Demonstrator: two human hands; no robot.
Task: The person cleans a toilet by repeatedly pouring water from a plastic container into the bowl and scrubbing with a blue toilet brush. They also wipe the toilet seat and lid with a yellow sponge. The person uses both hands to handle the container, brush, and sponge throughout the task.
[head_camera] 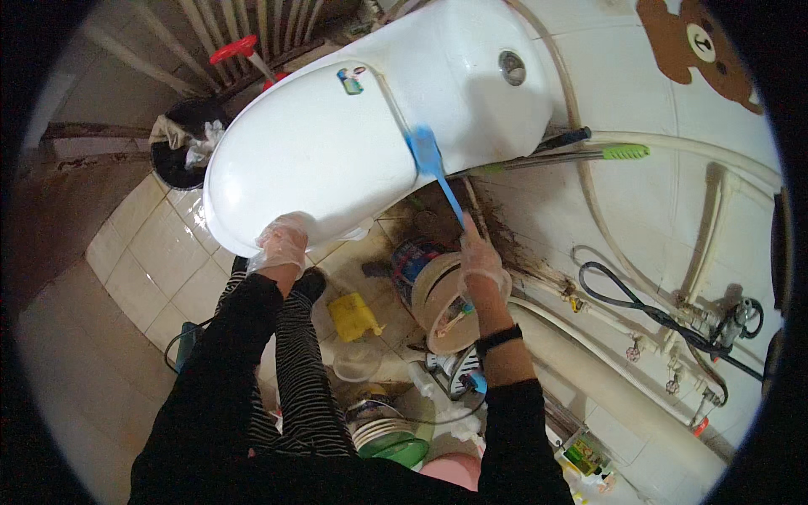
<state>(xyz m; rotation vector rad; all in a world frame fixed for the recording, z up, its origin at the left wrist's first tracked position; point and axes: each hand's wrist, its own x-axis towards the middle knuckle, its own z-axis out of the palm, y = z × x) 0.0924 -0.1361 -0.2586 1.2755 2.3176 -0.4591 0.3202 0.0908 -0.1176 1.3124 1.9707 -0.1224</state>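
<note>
A white toilet with its lid [297,151] down fills the upper middle of the view. My right hand [481,255], in a clear plastic glove, is closed around the handle of a blue brush [425,151]. The brush head rests at the hinge seam between the lid and the white tank [467,69]. My left hand [284,240], also in a clear glove, lies at the lid's near front edge; its fingertips are partly hidden by the glove's glare. A small sticker [351,81] is on the lid, and a round flush button [512,67] is on the tank.
A black bin [180,173] and a red-handled plunger [235,49] stand beyond the toilet. Green-handled tool [625,151] leans behind it. Below lie a yellow plastic piece [355,317], a beige bucket [442,334] and stacked basins [385,439]. Pipes and a faucet [740,322] line the right wall.
</note>
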